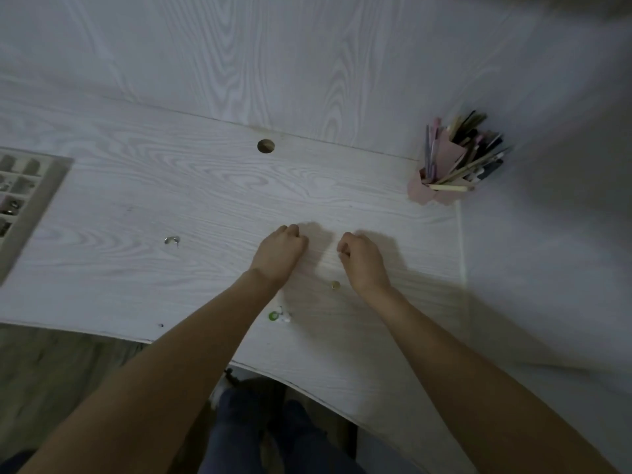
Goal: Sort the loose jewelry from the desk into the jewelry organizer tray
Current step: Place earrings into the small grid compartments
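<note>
Both my hands hover over the middle of the white wood-grain desk [205, 186]. My left hand [281, 252] has its fingers curled under, and nothing shows in it. My right hand [363, 260] is curled the same way, a little to the right, thumb and fingertips close together; whether something small sits between them is hidden. A small gold ring [335, 285] lies between my wrists. A green and white jewelry piece [279, 316] lies by my left forearm. A silver piece [171, 240] lies further left. The jewelry organizer tray [51, 186] with its compartments is at the far left edge.
A pink holder [441, 191] stuffed with pens and sticks stands at the desk's back right corner. A round cable hole [265, 146] is at the back of the desk. The desk's curved front edge runs close to my legs below.
</note>
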Available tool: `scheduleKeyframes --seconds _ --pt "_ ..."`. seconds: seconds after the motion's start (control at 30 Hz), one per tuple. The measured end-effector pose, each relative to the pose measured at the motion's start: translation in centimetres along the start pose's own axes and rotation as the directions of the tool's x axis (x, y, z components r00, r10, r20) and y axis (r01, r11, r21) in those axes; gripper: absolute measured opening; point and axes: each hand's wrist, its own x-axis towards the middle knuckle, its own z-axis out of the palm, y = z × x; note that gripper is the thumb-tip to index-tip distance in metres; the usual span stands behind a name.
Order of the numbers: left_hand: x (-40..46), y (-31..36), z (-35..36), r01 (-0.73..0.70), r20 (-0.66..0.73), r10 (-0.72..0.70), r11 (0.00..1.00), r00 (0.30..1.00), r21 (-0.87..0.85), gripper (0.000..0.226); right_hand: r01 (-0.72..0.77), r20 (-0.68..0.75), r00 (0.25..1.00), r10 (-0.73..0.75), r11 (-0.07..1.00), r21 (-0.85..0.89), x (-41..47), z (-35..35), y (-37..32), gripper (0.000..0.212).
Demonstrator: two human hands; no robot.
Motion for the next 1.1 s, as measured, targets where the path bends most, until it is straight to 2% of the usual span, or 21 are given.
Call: scheduleKeyframes --seconds 0.07,0.1,0.2,0.27,0.3,0.4,0.57,0.7,0.93,1.1 --pt "0.2 -0.3 -0.4 0.095 -0.028 -0.103 0.972 0.994 -0.215 0.020 -0.083 0.054 0.996 0.075 0.983 0.164 0.2 -0.2 -0.9 0.016" --pt "0.1 -0.6 -0.8 0.139 -0.046 -0.166 0.922 0.985 -0.362 0.019 -0.154 0.096 0.987 0.130 0.941 0.302 0.1 -0.4 -1.7 0.017" --pt "-1.4 -1.8 -3.0 0.163 -0.103 -0.307 0.725 0.946 -0.669 0.015 -0.328 0.265 0.943 0.199 0.680 0.656 0.5 -1.3 -4.8 0.023" --pt "-3.0 -3.3 -4.9 0.148 -0.120 -0.380 0.605 0.917 -0.783 0.013 -0.382 0.362 0.920 0.150 0.549 0.744 0.9 -1.7 -7.4 0.026" --pt "-3.8 -4.1 -5.7 0.138 -0.123 -0.399 0.565 0.909 -0.813 0.013 -0.395 0.394 0.912 0.117 0.516 0.760 1.1 -1.9 -8.7 0.025" --pt "-6.1 -7.2 -7.8 0.106 -0.145 -0.439 0.497 0.887 -0.861 0.017 -0.377 0.449 0.893 0.014 0.566 0.733 1.6 -1.7 -13.1 0.021" --pt "-10.5 -13.4 -10.3 0.076 -0.199 -0.506 0.471 0.839 -0.879 0.023 -0.306 0.544 0.818 -0.188 0.658 0.688 2.4 0.5 -21.3 0.027" --pt "-13.7 -18.6 -12.1 0.098 -0.205 -0.535 0.483 0.820 -0.870 0.031 -0.336 0.587 0.773 -0.241 0.629 0.701 2.5 3.0 -27.2 0.025" --pt "-19.8 -28.8 -13.6 0.211 -0.105 -0.459 0.584 0.882 -0.784 0.052 -0.327 0.696 0.650 -0.306 0.714 0.619 2.6 8.2 -36.7 0.017" --pt "-22.8 -33.3 -13.3 0.271 -0.049 -0.461 0.601 0.886 -0.752 0.052 -0.331 0.762 0.581 -0.285 0.773 0.541 2.2 12.2 -41.5 0.014"
